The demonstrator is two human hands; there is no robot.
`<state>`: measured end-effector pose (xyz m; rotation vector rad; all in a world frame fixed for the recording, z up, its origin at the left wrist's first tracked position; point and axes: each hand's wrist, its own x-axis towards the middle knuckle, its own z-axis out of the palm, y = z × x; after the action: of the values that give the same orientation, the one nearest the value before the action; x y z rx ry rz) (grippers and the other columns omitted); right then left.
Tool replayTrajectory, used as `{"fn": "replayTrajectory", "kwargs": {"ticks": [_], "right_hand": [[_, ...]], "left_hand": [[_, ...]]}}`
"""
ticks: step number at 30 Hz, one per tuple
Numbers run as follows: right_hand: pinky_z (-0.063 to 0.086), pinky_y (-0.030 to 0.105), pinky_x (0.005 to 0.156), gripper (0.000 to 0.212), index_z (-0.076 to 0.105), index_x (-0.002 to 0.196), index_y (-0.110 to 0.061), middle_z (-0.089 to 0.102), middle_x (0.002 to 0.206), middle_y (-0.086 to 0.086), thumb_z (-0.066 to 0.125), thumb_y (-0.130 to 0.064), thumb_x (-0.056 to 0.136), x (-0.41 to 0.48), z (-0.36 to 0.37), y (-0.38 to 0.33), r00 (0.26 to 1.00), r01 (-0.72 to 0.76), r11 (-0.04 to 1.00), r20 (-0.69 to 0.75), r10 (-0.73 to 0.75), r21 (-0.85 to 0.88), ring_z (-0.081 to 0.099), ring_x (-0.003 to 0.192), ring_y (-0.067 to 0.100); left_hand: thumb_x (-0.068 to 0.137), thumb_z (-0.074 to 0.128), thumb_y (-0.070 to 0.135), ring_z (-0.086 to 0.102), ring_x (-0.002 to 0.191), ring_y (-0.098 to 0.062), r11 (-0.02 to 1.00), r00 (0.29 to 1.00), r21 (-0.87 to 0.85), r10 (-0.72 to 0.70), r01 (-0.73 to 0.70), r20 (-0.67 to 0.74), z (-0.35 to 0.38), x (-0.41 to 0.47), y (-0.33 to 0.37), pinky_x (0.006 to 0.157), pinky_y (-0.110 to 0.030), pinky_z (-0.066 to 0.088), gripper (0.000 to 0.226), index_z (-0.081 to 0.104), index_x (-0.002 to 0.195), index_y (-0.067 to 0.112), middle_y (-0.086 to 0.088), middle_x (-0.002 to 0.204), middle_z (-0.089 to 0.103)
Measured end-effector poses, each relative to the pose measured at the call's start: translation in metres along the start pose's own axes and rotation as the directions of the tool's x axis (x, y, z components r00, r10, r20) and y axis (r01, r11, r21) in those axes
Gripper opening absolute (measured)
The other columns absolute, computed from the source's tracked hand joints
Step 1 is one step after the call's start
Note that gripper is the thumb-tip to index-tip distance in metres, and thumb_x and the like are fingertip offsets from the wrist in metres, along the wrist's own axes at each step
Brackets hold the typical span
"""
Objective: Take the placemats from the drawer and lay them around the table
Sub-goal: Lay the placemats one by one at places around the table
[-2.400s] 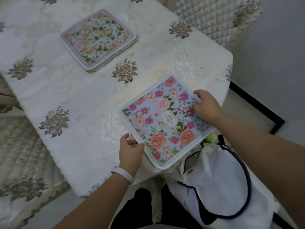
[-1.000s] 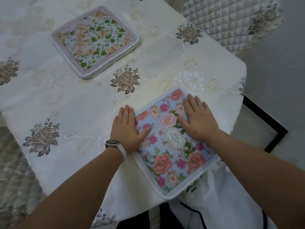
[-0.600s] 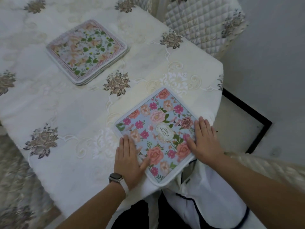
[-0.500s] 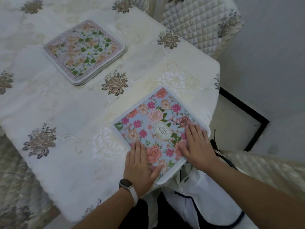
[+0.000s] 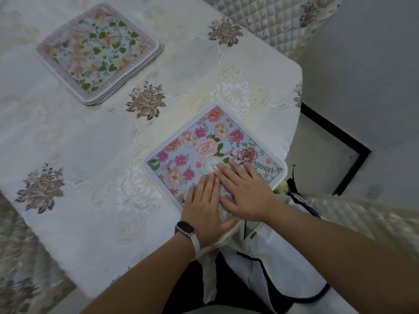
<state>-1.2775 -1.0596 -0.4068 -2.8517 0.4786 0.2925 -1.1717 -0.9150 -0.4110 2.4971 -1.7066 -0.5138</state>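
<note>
Where a cream embroidered cloth [image 5: 95, 141] covers it, the surface [image 5: 68, 234] shows brown rose motifs and pale scrolls, and its far right corner is rounded off beside a grey wall [image 5: 367, 71]. A quilted chair back [image 5: 267, 21] stands beyond that corner, another quilted chair [image 5: 353, 214] sits at the right edge, and bare floor with a black strip [image 5: 333, 132] lies between them. The blue floral placemat [image 5: 204, 146] rests at the near right edge, turned cornerwise, its near corner hidden under the hands. The left hand [image 5: 205, 211], with a watch [image 5: 184, 228] on its wrist, lies palm down on that near corner, fingers [image 5: 209, 184] straight and together, gripping nothing. The right hand [image 5: 246, 196] lies flat just beside it, fingers spread open across the mat's middle, overlapping the left fingertips. A stack of pink-bordered placemats [image 5: 99, 53] sits toward the far left, well apart, with open cloth between the two. A white bag [image 5: 272, 257] hangs below the near edge.
</note>
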Motion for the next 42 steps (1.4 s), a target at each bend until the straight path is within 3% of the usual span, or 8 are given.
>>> {"fn": "replayTrajectory", "kwargs": {"ticks": [4,14,20,25,29,36,39,42], "right_hand": [[-0.001,0.045,0.121,0.071,0.014,0.157,-0.028,0.006,0.164,-0.004,0.024,-0.063,0.096,0.011,0.0,0.016,0.999,-0.037,0.999,-0.008,0.037,-0.016,0.001,0.151,0.018],[0.001,0.044,0.121,0.072,-0.001,0.156,-0.03,-0.006,0.164,-0.005,0.013,-0.067,0.097,0.014,-0.006,0.092,0.971,-0.239,0.971,-0.022,0.239,-0.01,-0.006,0.15,0.016],[-0.007,0.042,0.119,0.072,-0.008,0.156,-0.03,-0.012,0.164,-0.001,0.007,-0.067,0.095,0.003,-0.02,0.092,0.937,-0.348,0.937,0.05,0.346,0.032,-0.011,0.15,0.019],[0.013,0.048,0.118,0.066,0.026,0.153,-0.015,0.022,0.161,0.011,0.033,-0.053,0.099,-0.011,-0.047,0.058,0.938,-0.347,0.937,0.038,0.346,0.035,0.02,0.147,0.028],[0.038,0.041,0.105,0.047,0.053,0.134,-0.008,0.052,0.139,0.011,0.05,-0.034,0.095,-0.011,-0.075,0.01,0.963,-0.247,0.965,-0.094,0.254,0.085,0.05,0.125,0.03],[0.043,0.04,0.098,0.051,0.052,0.135,-0.012,0.055,0.131,0.005,0.045,-0.043,0.095,0.007,-0.115,-0.069,0.976,-0.152,0.984,-0.144,0.164,0.092,0.052,0.116,0.025],[0.047,0.039,0.092,0.054,0.051,0.136,-0.015,0.055,0.132,0.003,0.042,-0.047,0.093,0.014,-0.132,-0.09,0.971,-0.145,0.986,-0.177,0.159,0.087,0.053,0.115,0.023],[0.046,0.041,0.096,0.055,0.048,0.139,-0.016,0.052,0.138,0.004,0.043,-0.048,0.095,0.018,-0.139,-0.104,0.976,-0.126,0.989,-0.17,0.137,0.072,0.049,0.12,0.023]], "left_hand": [[0.084,0.02,0.082,-0.007,0.149,-0.019,0.997,0.997,0.037,-0.074,0.074,0.003,-0.005,0.018,-0.018,0.119,-0.045,0.002,0.098,0.0,0.153,0.015,-0.004,0.162,-0.001],[0.085,0.021,0.081,-0.002,0.149,-0.02,0.967,0.965,0.016,-0.253,0.255,-0.069,-0.02,0.024,-0.07,0.119,-0.044,0.004,0.097,0.0,0.155,0.016,-0.002,0.162,0.0],[0.086,0.012,0.079,-0.017,0.146,-0.013,0.976,0.976,-0.018,-0.216,0.216,0.002,-0.032,0.005,-0.095,0.119,-0.039,-0.003,0.091,-0.015,0.151,0.021,0.001,0.161,-0.013],[0.091,0.035,0.064,0.02,0.146,-0.025,0.986,0.987,-0.056,-0.157,0.156,-0.013,-0.057,-0.01,-0.1,0.118,-0.042,0.021,0.08,0.023,0.152,0.013,-0.008,0.159,0.025],[0.091,0.036,0.06,0.04,0.135,-0.027,0.99,0.994,-0.111,-0.094,0.087,-0.061,-0.086,-0.023,-0.096,0.11,-0.045,0.034,0.067,0.041,0.144,0.019,-0.008,0.149,0.043],[0.086,0.049,0.049,0.052,0.123,-0.027,0.996,0.984,-0.063,0.049,-0.061,-0.171,-0.139,-0.047,-0.114,0.101,-0.043,0.042,0.057,0.055,0.134,0.018,-0.005,0.134,0.057],[0.085,0.053,0.046,0.055,0.118,-0.028,0.997,0.978,-0.038,0.061,-0.07,-0.198,-0.156,-0.061,-0.127,0.097,-0.043,0.044,0.054,0.058,0.131,0.018,-0.006,0.131,0.06],[0.084,0.058,0.043,0.056,0.117,-0.031,0.999,0.977,0.017,0.051,-0.049,-0.206,-0.168,-0.077,-0.141,0.096,-0.044,0.044,0.052,0.059,0.129,0.017,-0.01,0.13,0.061]]}}
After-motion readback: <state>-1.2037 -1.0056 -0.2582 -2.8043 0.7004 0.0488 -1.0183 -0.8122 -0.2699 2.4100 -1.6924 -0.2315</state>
